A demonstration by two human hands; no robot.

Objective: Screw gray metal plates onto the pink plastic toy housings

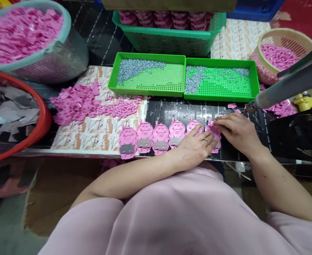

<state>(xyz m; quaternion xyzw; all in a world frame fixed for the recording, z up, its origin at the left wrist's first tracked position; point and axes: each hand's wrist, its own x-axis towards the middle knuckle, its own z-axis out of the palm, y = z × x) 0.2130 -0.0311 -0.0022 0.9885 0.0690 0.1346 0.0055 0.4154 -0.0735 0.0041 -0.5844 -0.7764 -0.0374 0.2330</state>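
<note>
Pink plastic housings (127,140), several of them, stand in a row along the near table edge, each with a grey metal plate (144,143) in its lower half. My left hand (197,147), a ring on one finger, lies across the right end of the row. Its fingers are stretched out flat, and their tips rest on the rightmost pink housing (211,129). At that housing's top right edge, my right hand (235,129) has its thumb and fingertips pinched together. Whatever sits between them is too small or hidden. Just behind its knuckles is the tip of a grey powered screwdriver (285,81).
Two green trays (147,92) of small screws stand behind the row. Left are loose pink parts (77,102), a red basket (45,117) of metal plates and a pale tub (65,46) of pink pieces. A cream basket (267,35) and a black fan-like device (299,131) are right.
</note>
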